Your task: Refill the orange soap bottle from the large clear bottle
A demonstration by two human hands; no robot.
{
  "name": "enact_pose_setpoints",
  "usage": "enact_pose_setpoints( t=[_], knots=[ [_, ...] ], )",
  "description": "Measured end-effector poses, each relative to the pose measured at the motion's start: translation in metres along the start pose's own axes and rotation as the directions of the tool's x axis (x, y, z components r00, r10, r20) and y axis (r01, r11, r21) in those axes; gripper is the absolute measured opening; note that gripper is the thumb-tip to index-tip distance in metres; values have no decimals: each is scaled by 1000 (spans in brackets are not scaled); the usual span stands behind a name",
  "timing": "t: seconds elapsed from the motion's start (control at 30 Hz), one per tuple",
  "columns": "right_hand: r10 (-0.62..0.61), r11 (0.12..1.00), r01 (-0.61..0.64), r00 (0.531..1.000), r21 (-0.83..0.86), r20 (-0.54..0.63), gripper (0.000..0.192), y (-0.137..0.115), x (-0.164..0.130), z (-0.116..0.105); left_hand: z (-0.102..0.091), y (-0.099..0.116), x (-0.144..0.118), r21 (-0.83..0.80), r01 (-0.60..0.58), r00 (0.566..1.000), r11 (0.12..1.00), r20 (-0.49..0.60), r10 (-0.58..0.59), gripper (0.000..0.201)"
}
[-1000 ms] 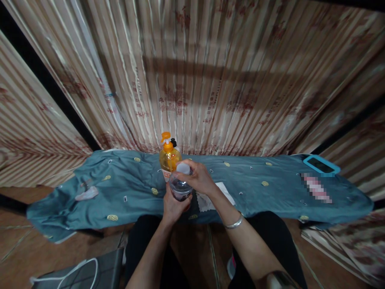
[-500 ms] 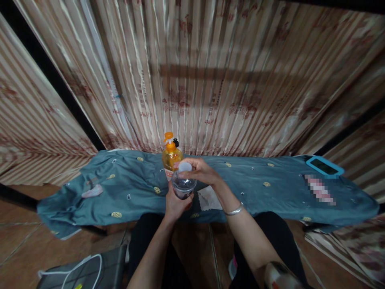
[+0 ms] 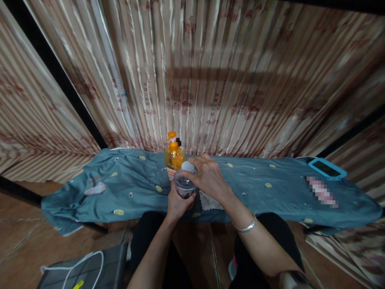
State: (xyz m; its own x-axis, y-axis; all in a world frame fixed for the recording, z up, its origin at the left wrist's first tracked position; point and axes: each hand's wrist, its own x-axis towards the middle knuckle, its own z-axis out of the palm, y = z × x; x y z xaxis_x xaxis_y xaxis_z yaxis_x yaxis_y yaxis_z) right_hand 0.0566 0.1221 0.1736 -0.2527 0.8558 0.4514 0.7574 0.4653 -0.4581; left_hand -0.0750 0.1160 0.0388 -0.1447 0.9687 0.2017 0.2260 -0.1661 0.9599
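A clear plastic bottle point(image 3: 184, 188) with a white cap point(image 3: 187, 165) stands tilted above the front middle of the teal cloth. My left hand point(image 3: 177, 205) is wrapped round its lower part. At the top, my right hand point(image 3: 210, 176) has its fingers closed on the cap; the palm side is hidden from view. Just behind the bottle is a pump bottle point(image 3: 173, 158) of amber liquid with an orange pump head. A black pump top point(image 3: 178, 141) shows behind that, its body hidden. Partly under my right wrist lies a pale scalloped-edged sheet point(image 3: 209, 202).
Teal patterned cloth point(image 3: 144, 204) covers the low surface. On the right lie a blue-framed device point(image 3: 327, 167) and a blurred-out pink item point(image 3: 321, 192); a small pale item point(image 3: 95, 188) is at left. Striped curtains point(image 3: 198, 80) hang behind. A grey case point(image 3: 111, 261) with a white cable stands lower left.
My right hand has turned about the cap, its back now facing up more and the wrist shifted right and lower. My left hand keeps its hold on the bottle. The view shifted slightly.
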Motion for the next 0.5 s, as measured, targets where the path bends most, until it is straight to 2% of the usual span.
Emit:
enact_pose_setpoints(
  t=[0.2, 0.5],
  knots=[
    [-101, 994, 104, 991, -24, 89, 22, 4, 10, -5, -1, 0, 0, -13, 15, 1000, 1000, 8, -15, 81],
    [-271, 962, 259, 945, 89, 181, 25, 22, 17, -16, -1, 0, 1, -1, 17, 1000, 1000, -2, -17, 84]
  ],
)
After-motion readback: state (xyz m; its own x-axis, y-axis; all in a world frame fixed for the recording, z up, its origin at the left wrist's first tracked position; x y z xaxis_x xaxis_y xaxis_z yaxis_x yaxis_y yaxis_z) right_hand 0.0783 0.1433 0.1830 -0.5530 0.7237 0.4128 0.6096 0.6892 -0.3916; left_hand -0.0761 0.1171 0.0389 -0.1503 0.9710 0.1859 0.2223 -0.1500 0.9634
